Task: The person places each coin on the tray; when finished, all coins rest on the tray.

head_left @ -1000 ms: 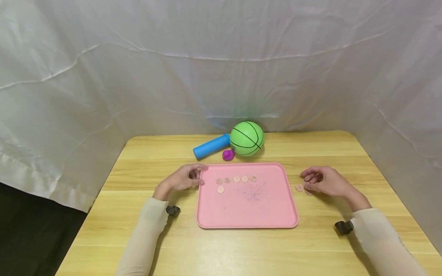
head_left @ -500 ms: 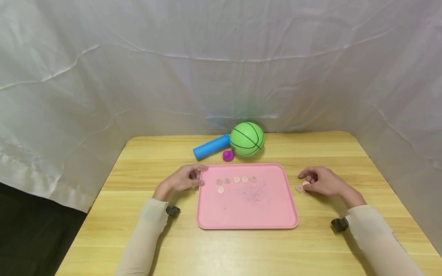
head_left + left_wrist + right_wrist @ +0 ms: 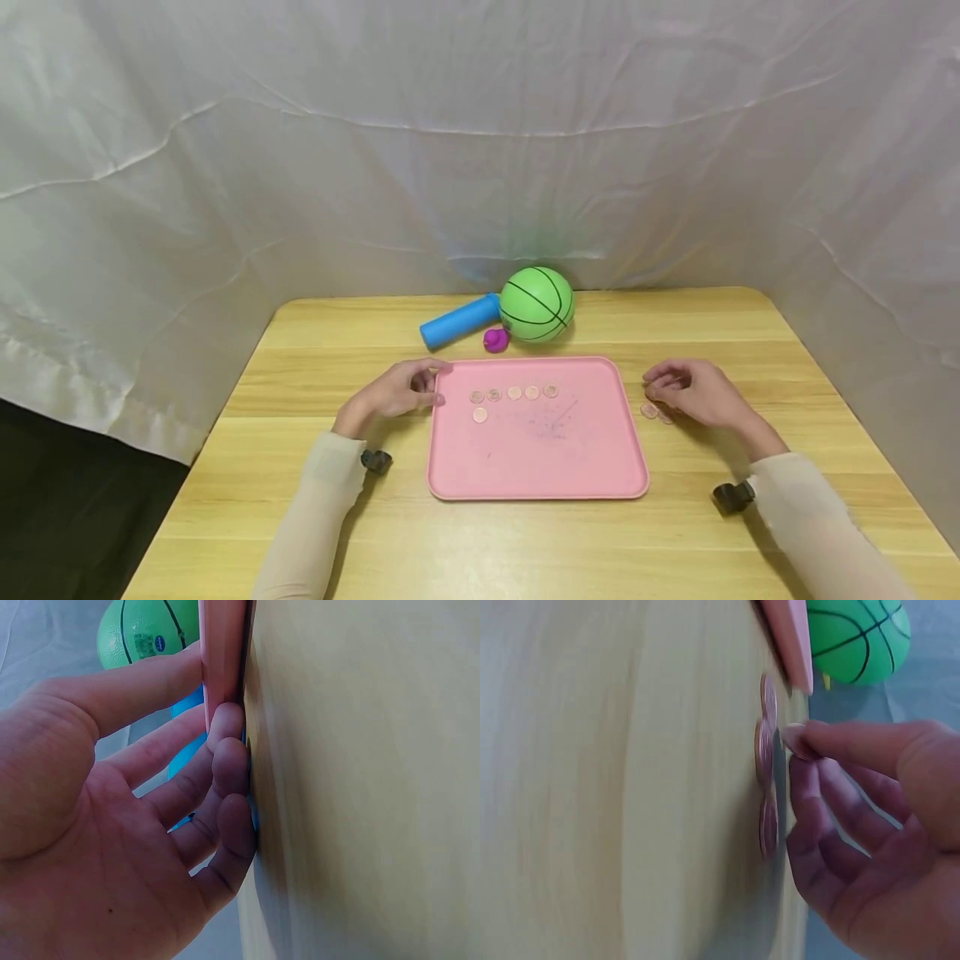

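A pink tray [image 3: 525, 475] lies on the table, with several copper-coloured coins [image 3: 532, 392] in it, most in a row near the far rim and one below at the left. My left hand [image 3: 393, 390] grips the tray's left edge near the far corner, thumb on the rim and curled fingers [image 3: 234, 825] against its side. Just right of the tray, my right hand [image 3: 696, 393] pinches one coin [image 3: 798, 741] between thumb and forefinger, slightly above the table. Beneath it three coins [image 3: 765, 754] lie close together on the wood, partly overlapping.
Behind the tray are a green ball [image 3: 536, 304], a blue cylinder [image 3: 459, 322] and a small purple rubber duck [image 3: 495, 339]. Pale cloth [image 3: 480, 192] hangs around the back and sides of the wooden table [image 3: 480, 542].
My right hand has picked up a coin from the group beside the tray and shifted slightly left towards the tray. The left hand has stayed at the tray's edge.
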The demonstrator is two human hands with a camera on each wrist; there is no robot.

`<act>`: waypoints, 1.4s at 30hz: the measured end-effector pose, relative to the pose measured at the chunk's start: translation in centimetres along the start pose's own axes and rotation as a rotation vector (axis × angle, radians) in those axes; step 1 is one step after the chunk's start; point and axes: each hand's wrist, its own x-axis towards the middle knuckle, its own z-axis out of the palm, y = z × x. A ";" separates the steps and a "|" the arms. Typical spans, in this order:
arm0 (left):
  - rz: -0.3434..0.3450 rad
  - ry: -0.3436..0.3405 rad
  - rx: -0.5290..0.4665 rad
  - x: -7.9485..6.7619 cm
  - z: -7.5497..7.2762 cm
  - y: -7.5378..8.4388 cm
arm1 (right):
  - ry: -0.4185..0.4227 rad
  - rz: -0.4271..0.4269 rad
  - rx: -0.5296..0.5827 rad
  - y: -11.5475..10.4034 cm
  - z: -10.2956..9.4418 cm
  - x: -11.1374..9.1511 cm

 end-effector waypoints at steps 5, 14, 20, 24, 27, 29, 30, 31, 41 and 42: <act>-0.001 0.002 -0.002 0.0 -0.1 0.0 | 0.003 0.104 0.254 -1.4 0.8 0.5; -0.002 0.009 0.004 -0.1 0.0 -0.1 | -0.046 0.154 0.410 -4.3 2.6 1.2; -0.004 0.004 -0.004 0.0 0.0 -0.1 | -0.072 0.122 0.410 -5.6 4.2 1.7; -0.008 0.003 -0.001 0.0 0.0 -0.1 | -0.106 0.108 0.397 -6.3 5.4 2.0; -0.008 0.001 0.002 0.0 0.0 -0.2 | -0.129 0.095 0.407 -6.8 6.3 2.3; -0.010 0.000 0.002 0.0 0.1 -0.3 | -0.132 0.084 0.409 -7.0 6.8 2.4; -0.012 0.000 0.001 0.0 0.1 -0.3 | -0.133 0.074 0.412 -7.2 7.1 2.5; -0.014 -0.001 -0.002 0.1 0.1 -0.3 | -0.131 0.076 0.419 -7.3 7.3 2.5; 0.005 -0.008 0.012 0.2 0.0 -0.3 | -0.145 0.017 0.443 -8.7 8.7 3.3; 0.004 -0.008 0.010 0.2 0.0 -0.3 | -0.144 0.004 0.434 -8.9 8.9 3.4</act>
